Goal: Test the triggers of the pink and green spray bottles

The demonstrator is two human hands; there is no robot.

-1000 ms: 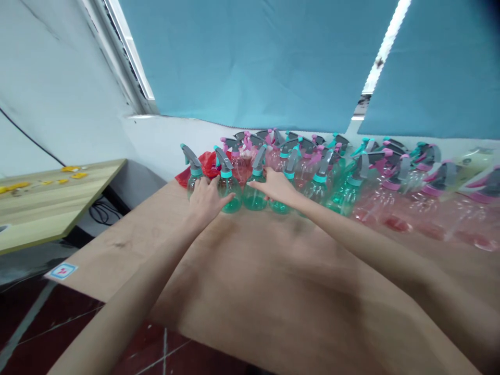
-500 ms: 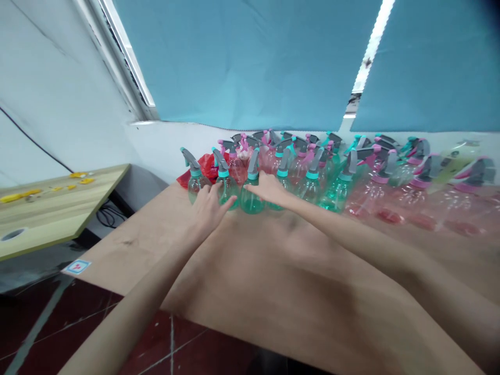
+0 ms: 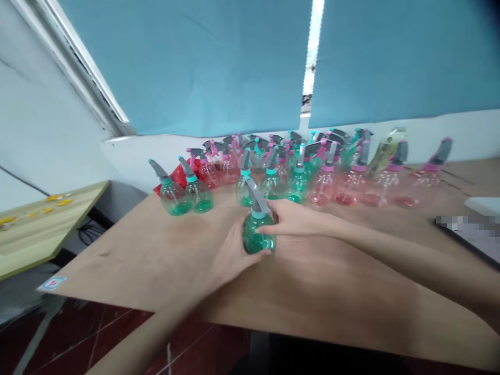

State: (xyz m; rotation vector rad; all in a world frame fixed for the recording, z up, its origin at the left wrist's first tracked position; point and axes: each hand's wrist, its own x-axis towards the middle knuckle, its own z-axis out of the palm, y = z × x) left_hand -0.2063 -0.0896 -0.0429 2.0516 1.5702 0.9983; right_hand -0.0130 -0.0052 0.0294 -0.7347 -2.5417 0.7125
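Note:
A green spray bottle (image 3: 258,240) with a grey trigger head and teal collar is between my two hands, in front of the row, tilted slightly to the left. My left hand (image 3: 233,250) cups its lower left side, the thumb along the base. From the right, my right hand (image 3: 291,217) grips it near the shoulder and collar. Whether its base touches the table (image 3: 156,260) I cannot tell. Behind it stands a green spray bottle (image 3: 244,187), partly covered. Two more green spray bottles, one at the left end (image 3: 174,198) and its neighbour (image 3: 200,195), stand apart from my hands.
Several pink spray bottles (image 3: 323,185) line the back right, with more bottles crowded behind. A red plastic bag (image 3: 180,176) lies at the back left. A dark-edged flat object (image 3: 469,237) rests at the right. A lower wooden desk (image 3: 35,229) with yellow pieces stands left.
One green bottle has come out of the front row toward me, now held by both hands, leaving a gap. The camera view has swung right, showing more of the table's right side.

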